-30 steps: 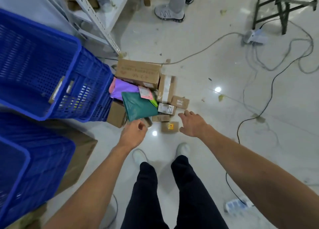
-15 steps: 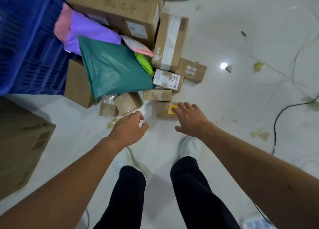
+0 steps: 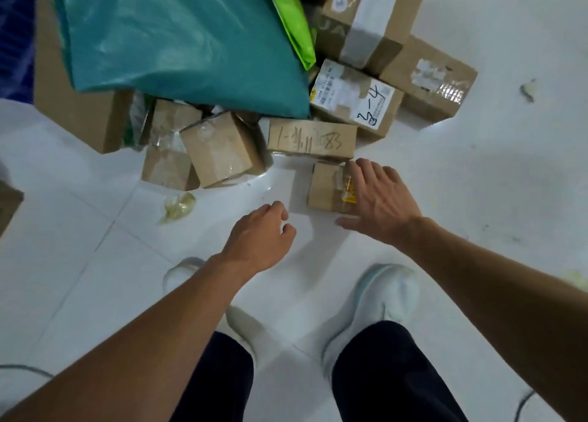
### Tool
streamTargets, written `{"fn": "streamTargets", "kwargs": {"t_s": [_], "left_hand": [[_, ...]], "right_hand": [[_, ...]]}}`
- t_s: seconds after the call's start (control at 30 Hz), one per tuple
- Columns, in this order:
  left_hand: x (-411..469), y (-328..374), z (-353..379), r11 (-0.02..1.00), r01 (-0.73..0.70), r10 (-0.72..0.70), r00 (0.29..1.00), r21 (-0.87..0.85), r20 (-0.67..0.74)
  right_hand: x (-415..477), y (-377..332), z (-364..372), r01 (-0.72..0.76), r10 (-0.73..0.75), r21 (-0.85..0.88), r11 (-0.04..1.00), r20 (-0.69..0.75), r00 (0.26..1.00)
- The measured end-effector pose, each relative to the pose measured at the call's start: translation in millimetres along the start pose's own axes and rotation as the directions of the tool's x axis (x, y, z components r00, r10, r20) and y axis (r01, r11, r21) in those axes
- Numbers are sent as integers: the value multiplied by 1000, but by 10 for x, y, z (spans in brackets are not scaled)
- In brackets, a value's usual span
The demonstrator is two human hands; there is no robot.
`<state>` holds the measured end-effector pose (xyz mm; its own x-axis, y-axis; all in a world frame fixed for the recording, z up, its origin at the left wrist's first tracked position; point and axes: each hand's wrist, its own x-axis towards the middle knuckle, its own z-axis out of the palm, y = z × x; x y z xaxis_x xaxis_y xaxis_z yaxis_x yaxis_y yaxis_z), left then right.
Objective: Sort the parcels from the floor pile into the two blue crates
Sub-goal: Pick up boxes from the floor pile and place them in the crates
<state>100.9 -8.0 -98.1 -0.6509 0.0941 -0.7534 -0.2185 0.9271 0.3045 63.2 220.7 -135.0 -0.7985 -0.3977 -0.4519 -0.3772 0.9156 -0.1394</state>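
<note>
The parcel pile fills the top of the head view. A large teal mailer bag [image 3: 178, 36] lies over several cardboard boxes. In front of it sit a taped cube box [image 3: 222, 149], a flat box with handwritten marks [image 3: 311, 139] and a labelled box marked 3-4 [image 3: 356, 98]. Nearest me is a small box with a yellow sticker [image 3: 324, 187]. My right hand [image 3: 378, 202] lies spread over that small box's right side, fingers apart. My left hand [image 3: 261, 237] hovers over the bare floor just left of it, fingers loosely curled, holding nothing. A sliver of a blue crate [image 3: 14, 33] shows at the far left.
White tiled floor [image 3: 477, 173] stretches to the right. A scrap of crumpled tape [image 3: 178, 206] lies left of my left hand. My two white shoes [image 3: 385, 294] stand just behind my hands. A brown carton's corner [image 3: 8, 203] pokes in at the left edge.
The view has dropped much closer to the pile. My right hand has come down onto the small yellow-stickered box, and my left hand has moved in beside it.
</note>
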Motion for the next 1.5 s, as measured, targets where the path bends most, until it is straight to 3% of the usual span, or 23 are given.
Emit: {"fn": "streamTargets", "kwargs": {"t_s": [0.3, 0.57, 0.7, 1.0, 1.23, 1.5], "left_hand": [[-248, 37, -378, 1000, -1, 1, 1000, -11, -2], [-1733, 381, -1798, 999, 30, -30, 1000, 13, -9], [-2489, 621, -2832, 996, 66, -58, 990, 59, -125], [-4199, 907, -4353, 972, 171, -221, 900, -163, -375], [-5038, 668, -5023, 946, 129, -261, 847, -298, -463], [-5505, 32, -5619, 947, 94, -247, 822, -307, -513]], "right_hand": [[40, -222, -324, -36, 38, -15, 999, 164, 986], [-745, -554, -2050, -116, 87, 128, 985, 214, 973], [-1234, -775, -3320, -65, 36, 153, 986, 187, 982], [-1949, -1394, -5815, 123, -117, -62, 990, 92, 989], [-1981, -2001, -6796, 176, -179, -146, 973, -8, 984], [-1594, -2654, -7502, 169, -183, -155, 973, -84, 979]]}}
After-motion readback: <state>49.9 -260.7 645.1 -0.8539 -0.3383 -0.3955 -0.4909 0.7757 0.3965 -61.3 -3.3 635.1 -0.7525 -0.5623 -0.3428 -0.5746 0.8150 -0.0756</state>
